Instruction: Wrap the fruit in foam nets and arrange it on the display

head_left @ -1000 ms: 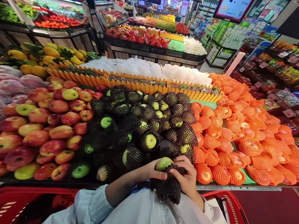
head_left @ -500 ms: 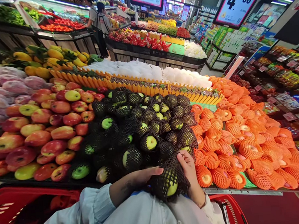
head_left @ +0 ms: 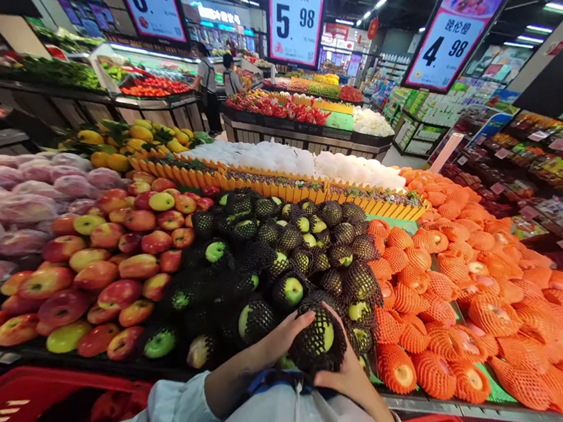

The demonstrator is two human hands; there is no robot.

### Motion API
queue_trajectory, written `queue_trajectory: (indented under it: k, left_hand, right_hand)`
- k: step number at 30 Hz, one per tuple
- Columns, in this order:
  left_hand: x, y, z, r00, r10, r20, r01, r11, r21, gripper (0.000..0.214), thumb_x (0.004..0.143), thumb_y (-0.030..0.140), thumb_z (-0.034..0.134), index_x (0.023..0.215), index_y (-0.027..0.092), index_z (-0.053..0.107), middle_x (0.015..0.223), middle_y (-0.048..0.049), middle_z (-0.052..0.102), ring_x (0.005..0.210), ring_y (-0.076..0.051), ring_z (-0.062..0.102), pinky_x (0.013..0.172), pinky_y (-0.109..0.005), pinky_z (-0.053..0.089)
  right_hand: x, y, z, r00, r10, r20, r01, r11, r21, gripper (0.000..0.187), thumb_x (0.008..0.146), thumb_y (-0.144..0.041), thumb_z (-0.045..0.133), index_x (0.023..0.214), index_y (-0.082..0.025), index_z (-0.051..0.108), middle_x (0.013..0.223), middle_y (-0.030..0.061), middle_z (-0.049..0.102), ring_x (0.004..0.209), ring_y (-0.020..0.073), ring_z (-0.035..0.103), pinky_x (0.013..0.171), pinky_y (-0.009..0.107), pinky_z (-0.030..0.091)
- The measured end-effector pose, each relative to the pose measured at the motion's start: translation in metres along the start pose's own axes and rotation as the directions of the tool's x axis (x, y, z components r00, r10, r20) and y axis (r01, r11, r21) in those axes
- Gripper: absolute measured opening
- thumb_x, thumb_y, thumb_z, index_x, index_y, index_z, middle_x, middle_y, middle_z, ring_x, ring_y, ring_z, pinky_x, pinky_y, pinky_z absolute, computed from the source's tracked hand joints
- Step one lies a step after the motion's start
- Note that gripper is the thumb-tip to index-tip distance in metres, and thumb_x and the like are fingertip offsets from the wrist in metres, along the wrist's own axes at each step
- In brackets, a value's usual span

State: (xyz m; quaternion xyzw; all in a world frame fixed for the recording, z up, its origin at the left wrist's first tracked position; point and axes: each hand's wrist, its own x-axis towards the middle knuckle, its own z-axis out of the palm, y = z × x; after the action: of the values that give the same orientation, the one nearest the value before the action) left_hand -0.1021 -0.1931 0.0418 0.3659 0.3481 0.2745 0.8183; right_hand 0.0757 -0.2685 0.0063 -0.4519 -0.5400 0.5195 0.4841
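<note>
Close to my body, a green apple in a black foam net [head_left: 318, 341] is held between both palms. My left hand [head_left: 285, 338] presses on its left side, fingers stretched along the net. My right hand [head_left: 346, 369] wraps its right side, with the thumb under the front and fingers behind. Just beyond lies a pile of netted green apples [head_left: 290, 290], some showing bare green skin through the net openings.
Red apples [head_left: 119, 293] lie to the left, and fruits in orange nets [head_left: 425, 330] to the right. A red basket [head_left: 28, 385] stands at the lower left. Yellow dividers [head_left: 278, 179] cross behind the pile. Two people [head_left: 232, 82] stand far back. Price screens [head_left: 296, 18] hang overhead.
The view has tilted up, showing more price screens. My right hand has shifted from pinching the net's upper edge to cupping the apple, and the net now sits tighter around it.
</note>
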Motion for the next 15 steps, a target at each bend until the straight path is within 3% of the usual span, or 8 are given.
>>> queue_trajectory:
  k: [1, 3, 6, 8, 11, 15]
  left_hand:
    - [0.001, 0.001, 0.002, 0.999, 0.043, -0.002, -0.043, 0.998, 0.055, 0.063, 0.079, 0.067, 0.072, 0.115, 0.016, 0.069, 0.115, -0.0112, 0.075, 0.109, -0.029, 0.066, 0.103, -0.042, 0.048]
    - [0.000, 0.002, 0.004, 0.989, 0.150, 0.014, -0.149, 0.960, 0.236, 0.058, 0.087, 0.065, 0.065, 0.119, 0.016, 0.068, 0.121, -0.0122, 0.073, 0.115, -0.030, 0.063, 0.109, -0.043, 0.044]
    - [-0.002, 0.005, 0.005, 0.953, 0.304, -0.019, -0.237, 0.781, 0.578, 0.048, 0.096, 0.059, 0.054, 0.110, 0.016, 0.069, 0.121, -0.0158, 0.069, 0.118, -0.032, 0.060, 0.111, -0.044, 0.041]
    - [-0.003, 0.007, 0.005, 0.918, 0.389, -0.072, -0.232, 0.677, 0.699, 0.044, 0.096, 0.055, 0.055, 0.111, 0.017, 0.068, 0.125, -0.0174, 0.066, 0.121, -0.033, 0.058, 0.110, -0.044, 0.041]
    - [-0.001, 0.013, 0.003, 0.889, 0.451, -0.073, -0.259, 0.629, 0.733, 0.034, 0.096, 0.048, 0.057, 0.110, 0.019, 0.065, 0.117, -0.0142, 0.068, 0.114, -0.030, 0.061, 0.103, -0.040, 0.044]
    - [0.005, 0.018, -0.002, 0.909, 0.415, -0.029, -0.282, 0.666, 0.691, 0.026, 0.093, 0.044, 0.060, 0.097, 0.019, 0.064, 0.098, -0.0082, 0.069, 0.097, -0.025, 0.064, 0.090, -0.036, 0.046]
  right_hand:
    - [0.000, 0.007, 0.003, 0.998, -0.033, -0.051, 0.031, 0.999, -0.044, 0.120, 0.060, -0.060, 0.093, 0.160, -0.029, 0.034, 0.163, 0.0121, 0.041, 0.151, 0.0353, 0.039, 0.127, 0.054, 0.028]
    - [0.003, 0.018, 0.009, 0.982, -0.096, -0.160, 0.074, 0.988, -0.135, 0.110, 0.062, -0.050, 0.095, 0.155, -0.028, 0.041, 0.157, 0.0120, 0.047, 0.146, 0.0343, 0.044, 0.126, 0.053, 0.032]
    - [0.006, 0.027, 0.014, 0.954, -0.138, -0.266, 0.089, 0.978, -0.191, 0.089, 0.069, -0.041, 0.091, 0.146, -0.027, 0.049, 0.144, 0.0111, 0.058, 0.136, 0.0323, 0.054, 0.119, 0.051, 0.042]
    - [0.007, 0.030, 0.014, 0.938, -0.132, -0.321, 0.072, 0.978, -0.194, 0.085, 0.070, -0.040, 0.090, 0.143, -0.026, 0.051, 0.138, 0.0112, 0.061, 0.130, 0.0323, 0.058, 0.114, 0.051, 0.046]
    - [0.007, 0.030, 0.014, 0.916, -0.088, -0.392, 0.022, 0.985, -0.170, 0.086, 0.070, -0.044, 0.089, 0.144, -0.027, 0.050, 0.132, 0.0111, 0.064, 0.123, 0.0326, 0.061, 0.112, 0.053, 0.047]
    - [0.005, 0.029, 0.011, 0.897, -0.095, -0.431, 0.031, 0.988, -0.154, 0.087, 0.070, -0.046, 0.089, 0.145, -0.027, 0.049, 0.138, 0.0119, 0.061, 0.124, 0.0328, 0.062, 0.112, 0.053, 0.048]
